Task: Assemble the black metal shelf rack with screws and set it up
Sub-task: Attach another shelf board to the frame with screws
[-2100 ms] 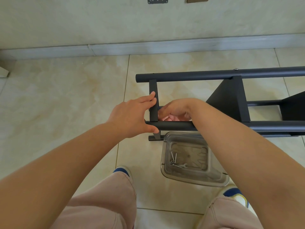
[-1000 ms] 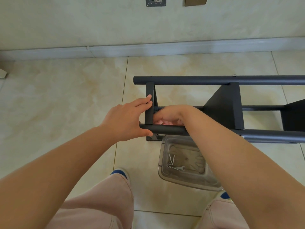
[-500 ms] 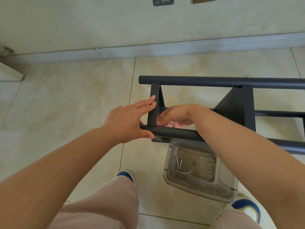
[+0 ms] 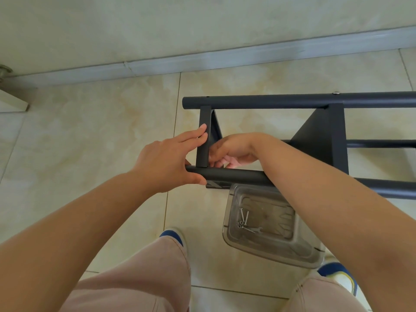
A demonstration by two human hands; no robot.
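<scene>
The black metal rack (image 4: 270, 102) lies on its side on the tiled floor, its poles running off to the right. My left hand (image 4: 166, 163) holds its left end: straight fingers press on the short end shelf (image 4: 203, 152) and the thumb hooks round the near pole (image 4: 236, 175). My right hand (image 4: 231, 149) reaches over that pole into the frame, fingers curled at the corner where shelf and pole meet. What those fingers hold is hidden. A second shelf panel (image 4: 324, 140) sits fixed further right.
A clear plastic tray (image 4: 227, 212) stands on the floor under my right forearm, holding loose screws (image 4: 244, 218) and a small wrench (image 4: 256, 230). My shoes (image 4: 173, 235) flank it. The wall skirting (image 4: 225, 57) runs behind the rack. A door corner (image 4: 11, 102) shows at far left.
Both hands have stayed at the rack's left corner joint. The rack and view have shifted slightly, and the right fingers have kept working behind the end shelf.
</scene>
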